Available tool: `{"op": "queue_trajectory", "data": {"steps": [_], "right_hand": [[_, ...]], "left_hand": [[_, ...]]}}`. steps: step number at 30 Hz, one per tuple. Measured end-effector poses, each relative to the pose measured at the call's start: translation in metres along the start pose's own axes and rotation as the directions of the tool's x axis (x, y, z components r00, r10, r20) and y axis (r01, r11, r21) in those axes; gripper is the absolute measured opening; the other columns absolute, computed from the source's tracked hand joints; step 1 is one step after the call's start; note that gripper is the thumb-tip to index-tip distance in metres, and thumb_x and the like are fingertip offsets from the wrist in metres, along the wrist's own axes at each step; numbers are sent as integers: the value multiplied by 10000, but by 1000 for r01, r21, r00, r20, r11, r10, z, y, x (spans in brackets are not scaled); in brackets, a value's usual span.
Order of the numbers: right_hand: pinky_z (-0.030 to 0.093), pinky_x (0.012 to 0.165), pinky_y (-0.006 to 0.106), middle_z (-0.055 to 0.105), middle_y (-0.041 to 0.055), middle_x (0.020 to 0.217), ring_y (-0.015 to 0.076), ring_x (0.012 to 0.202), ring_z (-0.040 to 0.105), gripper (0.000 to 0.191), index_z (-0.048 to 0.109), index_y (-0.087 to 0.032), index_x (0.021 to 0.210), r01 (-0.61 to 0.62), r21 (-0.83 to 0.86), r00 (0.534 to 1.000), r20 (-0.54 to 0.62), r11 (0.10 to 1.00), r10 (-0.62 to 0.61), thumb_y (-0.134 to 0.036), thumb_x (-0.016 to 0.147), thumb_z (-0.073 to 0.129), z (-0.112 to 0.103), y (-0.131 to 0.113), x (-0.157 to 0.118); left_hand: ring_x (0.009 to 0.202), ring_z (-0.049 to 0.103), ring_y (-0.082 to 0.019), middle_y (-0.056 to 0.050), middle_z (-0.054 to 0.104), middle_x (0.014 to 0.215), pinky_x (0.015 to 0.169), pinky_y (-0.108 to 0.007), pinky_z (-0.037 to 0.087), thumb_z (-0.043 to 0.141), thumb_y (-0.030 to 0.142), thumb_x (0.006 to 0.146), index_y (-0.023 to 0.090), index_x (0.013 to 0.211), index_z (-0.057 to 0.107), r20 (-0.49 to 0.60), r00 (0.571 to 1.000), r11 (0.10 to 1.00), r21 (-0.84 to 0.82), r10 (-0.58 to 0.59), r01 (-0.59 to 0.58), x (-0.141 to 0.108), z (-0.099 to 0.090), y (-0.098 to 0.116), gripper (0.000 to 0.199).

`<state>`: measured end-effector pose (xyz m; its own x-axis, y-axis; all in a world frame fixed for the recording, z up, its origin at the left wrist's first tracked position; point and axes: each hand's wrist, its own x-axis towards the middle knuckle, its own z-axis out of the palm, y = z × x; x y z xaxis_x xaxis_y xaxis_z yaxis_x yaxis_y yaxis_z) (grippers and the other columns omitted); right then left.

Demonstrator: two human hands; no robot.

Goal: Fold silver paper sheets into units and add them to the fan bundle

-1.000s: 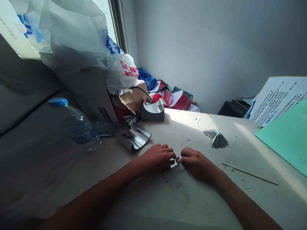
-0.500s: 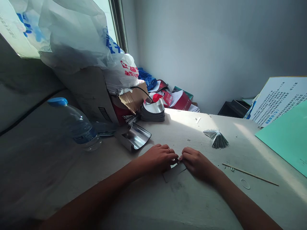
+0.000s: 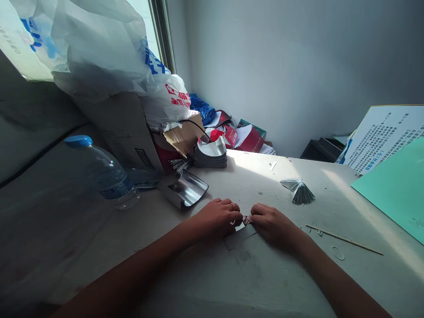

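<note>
A small, thin grey sheet (image 3: 239, 237) lies on the white table, with a shiny folded part at its far edge. My left hand (image 3: 221, 217) is closed over the left side of that edge, fingers bent and a ring on one of them. Thumb and fingers of my right hand (image 3: 267, 221) pinch the right end of the shiny part. Between the two hands a bit of the shiny fold shows. My left fingertips are partly hidden behind the hand.
Left of my hands are a curved metal piece (image 3: 189, 190) and a water bottle (image 3: 114, 179). Behind stands a curved grey stack (image 3: 210, 154). On the right lie a fanned bundle (image 3: 302, 192), a thin stick (image 3: 346, 240), a rubber band (image 3: 338, 253) and a green sheet (image 3: 394, 187).
My left fingertips have shifted slightly left, away from my right hand. More of the shiny fold shows between the hands.
</note>
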<state>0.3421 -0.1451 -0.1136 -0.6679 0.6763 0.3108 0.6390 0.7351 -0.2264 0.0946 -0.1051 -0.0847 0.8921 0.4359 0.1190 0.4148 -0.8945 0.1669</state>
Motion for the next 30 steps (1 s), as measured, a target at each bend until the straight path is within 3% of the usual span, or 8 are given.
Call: {"op": "queue_trajectory", "data": {"steps": [18,26,30], "right_hand": [[461,743,300,612,55,953,155,793,573,199,676,-179,892,-58,113,998,34,992,54,-120,979,507,-3,-1,0],[456,743,301,602,52,959,157,800,565,180,668,-179,898,-74,103,995,67,992,67,-114,966,515,-5,-2,1],[456,743,299,605,54,973,158,805,565,168,664,-175,901,-86,90,993,93,992,77,-117,963,519,-7,-3,1]], "left_hand": [[1001,610,-166,8,674,1146,789,-285,406,693,232,898,276,1026,685,6,1000,997,74,21,-21,0,-3,2,136],[1102,581,-200,-20,636,1260,834,-282,409,682,253,916,271,1053,685,-14,999,993,108,40,-38,-1,-4,4,138],[1035,608,-181,-5,693,1125,815,-290,397,647,236,945,267,1094,675,24,999,994,104,42,-45,1,-3,6,155]]}}
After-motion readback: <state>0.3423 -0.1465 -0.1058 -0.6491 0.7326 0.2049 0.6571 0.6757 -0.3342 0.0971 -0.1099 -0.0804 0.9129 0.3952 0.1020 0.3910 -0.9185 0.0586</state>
